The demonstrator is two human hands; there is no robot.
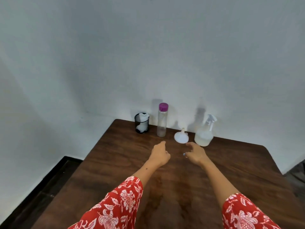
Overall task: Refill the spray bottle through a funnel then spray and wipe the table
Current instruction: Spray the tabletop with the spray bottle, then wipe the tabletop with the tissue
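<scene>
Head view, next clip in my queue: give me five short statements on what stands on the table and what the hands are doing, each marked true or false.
1. The tall bottle has a purple cap. True.
2. The left hand grips the tall bottle. False: it is short of it and holds nothing.
3. The funnel stands between the tall bottle and the spray bottle. True.
4. The spray bottle lies on its side. False: it stands upright.
5. The black mesh cup holds something white. True.
The right hand holds nothing either.
</scene>
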